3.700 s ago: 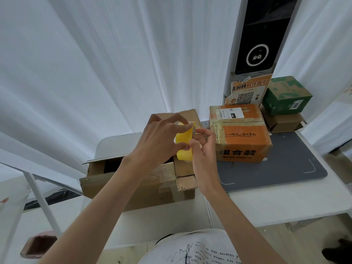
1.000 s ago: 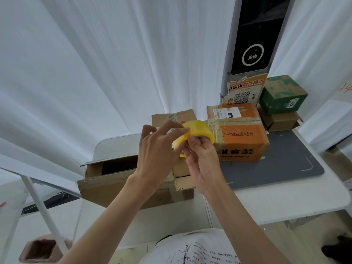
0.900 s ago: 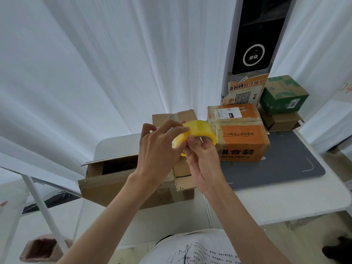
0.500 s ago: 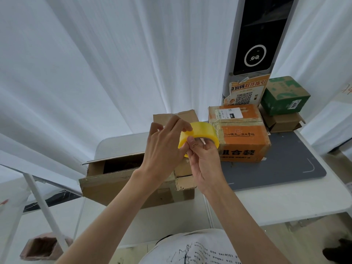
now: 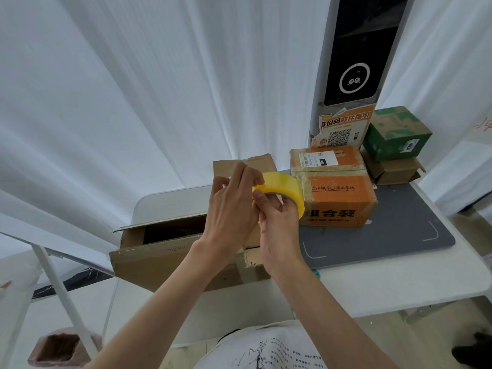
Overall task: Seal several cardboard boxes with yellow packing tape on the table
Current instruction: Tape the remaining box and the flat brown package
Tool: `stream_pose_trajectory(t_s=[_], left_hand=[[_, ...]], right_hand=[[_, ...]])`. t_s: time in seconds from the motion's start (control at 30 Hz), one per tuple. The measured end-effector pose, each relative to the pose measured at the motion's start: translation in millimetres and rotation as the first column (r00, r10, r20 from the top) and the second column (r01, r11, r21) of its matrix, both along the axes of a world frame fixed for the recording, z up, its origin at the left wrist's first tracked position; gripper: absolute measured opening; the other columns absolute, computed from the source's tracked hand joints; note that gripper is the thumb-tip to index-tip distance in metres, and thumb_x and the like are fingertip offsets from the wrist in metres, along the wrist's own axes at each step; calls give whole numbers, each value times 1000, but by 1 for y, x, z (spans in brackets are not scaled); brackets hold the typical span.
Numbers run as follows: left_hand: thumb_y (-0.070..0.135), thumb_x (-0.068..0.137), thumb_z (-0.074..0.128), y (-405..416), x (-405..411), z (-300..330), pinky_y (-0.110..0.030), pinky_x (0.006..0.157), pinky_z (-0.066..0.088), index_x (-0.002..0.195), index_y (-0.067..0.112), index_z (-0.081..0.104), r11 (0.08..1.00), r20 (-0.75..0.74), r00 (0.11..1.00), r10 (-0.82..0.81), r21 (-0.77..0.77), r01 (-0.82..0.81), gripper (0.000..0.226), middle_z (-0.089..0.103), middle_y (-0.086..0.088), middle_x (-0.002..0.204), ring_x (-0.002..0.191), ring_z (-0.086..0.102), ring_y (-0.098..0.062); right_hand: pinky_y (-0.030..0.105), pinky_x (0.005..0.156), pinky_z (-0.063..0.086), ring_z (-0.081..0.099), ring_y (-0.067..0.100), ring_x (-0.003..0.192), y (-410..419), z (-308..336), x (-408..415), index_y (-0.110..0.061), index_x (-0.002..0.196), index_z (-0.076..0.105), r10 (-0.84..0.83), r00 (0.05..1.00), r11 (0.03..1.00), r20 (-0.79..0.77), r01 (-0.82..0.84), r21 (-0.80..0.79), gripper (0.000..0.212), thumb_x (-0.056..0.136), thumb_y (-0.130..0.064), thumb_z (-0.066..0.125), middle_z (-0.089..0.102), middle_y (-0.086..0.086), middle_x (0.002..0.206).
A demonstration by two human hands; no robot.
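Observation:
I hold a roll of yellow packing tape (image 5: 286,186) in the air above an open brown cardboard box (image 5: 159,251) on the white table (image 5: 386,283). My right hand (image 5: 279,230) grips the roll from below, with fingers through its core. My left hand (image 5: 231,209) pinches the roll's near edge with fingertips. The box's flaps stand open and my hands hide its right part. An orange cardboard box (image 5: 335,190), taped across its top, sits just right of the roll on a grey mat (image 5: 399,235).
A green box (image 5: 396,134) is stacked on a brown box (image 5: 394,170) at the back right, beside a QR-code sign (image 5: 343,130) and a tall black device (image 5: 356,49). White curtains hang behind. A white frame leg (image 5: 61,286) and a small box (image 5: 58,348) stand at the left on the floor.
The roll has turned from edge-on to showing its broad yellow face and shifted slightly right. My left fingertips have moved along its rim. The boxes have not moved.

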State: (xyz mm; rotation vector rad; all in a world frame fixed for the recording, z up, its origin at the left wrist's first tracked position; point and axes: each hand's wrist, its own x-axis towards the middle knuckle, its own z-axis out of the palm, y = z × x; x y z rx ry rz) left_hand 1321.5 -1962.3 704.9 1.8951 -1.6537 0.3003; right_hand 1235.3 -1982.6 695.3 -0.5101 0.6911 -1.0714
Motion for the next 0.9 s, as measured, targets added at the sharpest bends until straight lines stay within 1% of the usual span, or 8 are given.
stream_pose_trajectory(t_s=[0.17,0.23,0.37,0.57,0.67,0.73,0.83,0.9], left_hand=[[-11,67,68,-1,-1,-1,-25,83,31,105,10,57,999,46,998,-32,22,31,45,58,-4,107,55,35,-10],[-11,65,66,-2,-1,-1,-24,83,30,105,10,57,999,42,998,-42,26,41,46,58,-4,107,55,35,-10],[-10,67,68,-4,2,-3,-22,83,28,104,11,57,998,14,999,-38,50,37,45,56,-2,105,57,46,-13],[-9,66,63,-5,4,-5,-23,82,29,101,10,56,998,-32,998,-51,34,52,42,54,-1,101,57,38,-11],[-7,61,63,-5,3,-6,-24,79,31,92,13,54,996,-27,997,-75,43,76,38,52,0,95,58,40,-12],[-4,63,61,-3,1,-8,-24,77,32,92,15,54,995,-31,996,-84,45,85,35,52,1,96,59,40,-11],[-7,64,61,-2,1,-8,-23,77,31,106,13,57,997,-72,995,-65,45,68,47,50,5,103,57,37,-9],[-9,61,65,-3,3,-7,-20,79,27,109,14,59,997,-40,997,-59,52,61,54,49,6,104,60,38,-9]], right_hand=[[36,97,54,72,22,107,1,0,0,-15,98,69,14,999,1000,-37,-15,-20,15,92,-1,67,77,6,106],[39,99,54,73,22,106,2,0,0,-15,98,69,12,998,999,-59,-14,-29,14,92,-1,67,78,5,105],[36,96,55,73,20,104,2,0,0,-15,97,69,12,997,1000,-80,-14,-24,15,92,-1,67,78,2,102],[33,91,56,73,20,102,0,-3,0,-12,99,69,27,993,999,-114,-30,-26,12,92,-3,69,78,4,103],[26,81,57,74,17,93,-1,-3,-3,-13,93,69,53,993,998,-103,-55,-15,12,93,-1,66,78,3,94],[25,79,57,73,17,90,-2,-4,-4,-13,90,69,60,993,998,-106,-61,-7,11,93,-3,66,77,1,89],[35,90,58,74,24,99,-2,-5,-4,-13,94,70,51,988,998,-146,-56,-33,8,93,-6,69,78,4,97],[39,94,57,74,24,100,-2,-5,-3,-15,95,71,43,983,997,-178,-54,-57,10,92,-5,69,78,5,99]])
